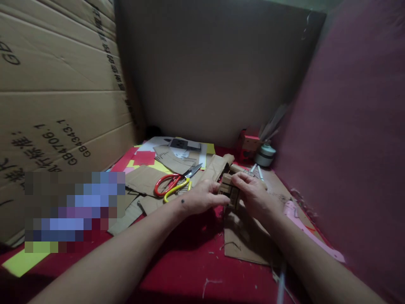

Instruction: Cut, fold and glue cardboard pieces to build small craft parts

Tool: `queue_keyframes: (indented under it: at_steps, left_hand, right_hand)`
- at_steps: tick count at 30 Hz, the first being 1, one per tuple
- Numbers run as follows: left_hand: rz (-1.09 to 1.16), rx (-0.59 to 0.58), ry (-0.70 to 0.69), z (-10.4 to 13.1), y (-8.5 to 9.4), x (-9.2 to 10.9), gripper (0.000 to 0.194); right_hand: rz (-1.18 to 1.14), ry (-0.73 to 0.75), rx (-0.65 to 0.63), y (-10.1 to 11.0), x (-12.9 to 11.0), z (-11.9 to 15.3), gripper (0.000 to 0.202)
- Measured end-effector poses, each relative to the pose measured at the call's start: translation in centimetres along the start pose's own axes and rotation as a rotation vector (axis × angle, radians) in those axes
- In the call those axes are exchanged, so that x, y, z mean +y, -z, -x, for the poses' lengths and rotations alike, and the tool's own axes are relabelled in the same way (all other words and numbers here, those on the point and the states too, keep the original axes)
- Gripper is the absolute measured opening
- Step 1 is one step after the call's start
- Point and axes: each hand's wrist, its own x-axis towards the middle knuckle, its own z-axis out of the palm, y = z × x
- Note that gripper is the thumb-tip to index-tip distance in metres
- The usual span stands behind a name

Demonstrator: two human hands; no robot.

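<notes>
Between my two hands is a small brown cardboard piece (230, 190) with dark lines on it. My left hand (205, 195) grips its left side, the thumb along the lower edge. My right hand (249, 192) pinches its upper right part with thumb and fingers. Below the hands lies a flat cardboard sheet (245, 242). Just left of my left hand are scissors (172, 184) with one red and one yellow handle, their blades apart, resting on cardboard scraps. A rolled or folded cardboard strip (215, 166) lies behind the hands.
A large printed cardboard box (63, 84) walls the left side; a purple wall (341, 105) stands right. Coloured paper (144, 158) and cardboard cover the red table (177, 261) at the back. A pale green pot (265, 155), a red box (249, 143) and a pink strip (311, 234) sit right.
</notes>
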Motion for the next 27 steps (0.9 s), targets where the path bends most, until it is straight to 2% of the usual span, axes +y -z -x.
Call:
queue_keyframes:
  at_steps: [2,7,10,15,19,23,27]
  left_hand:
    - [-0.044,-0.039,0.012,-0.1,-0.3,-0.2,0.020]
    - [-0.086,0.020,0.076,0.0,-0.9,-0.2,0.020]
    - [-0.046,-0.002,0.087,0.0,-1.1,0.0,0.017]
    - [-0.073,0.014,0.094,0.1,-0.8,0.2,0.015]
    - [-0.073,-0.043,0.105,0.1,-0.5,0.1,0.011]
    - [-0.028,0.068,0.125,0.0,-0.8,-0.1,0.018]
    - [0.045,0.017,0.119,-0.1,-1.4,-0.3,0.023]
  right_hand:
    - [-0.037,-0.013,0.041,0.0,0.1,0.0,0.027]
    - [-0.042,0.072,0.144,-0.5,0.3,0.2,0.032]
    - [-0.024,0.104,0.157,-0.7,0.4,0.3,0.031]
    - [0.040,0.085,0.056,-0.4,-0.2,0.3,0.028]
    - [0.176,0.028,-0.067,-0.1,-0.8,0.4,0.029]
    - [0.178,0.108,0.055,-0.3,-0.6,0.4,0.031]
    - [0.107,0.139,0.162,-0.7,-0.3,0.5,0.030]
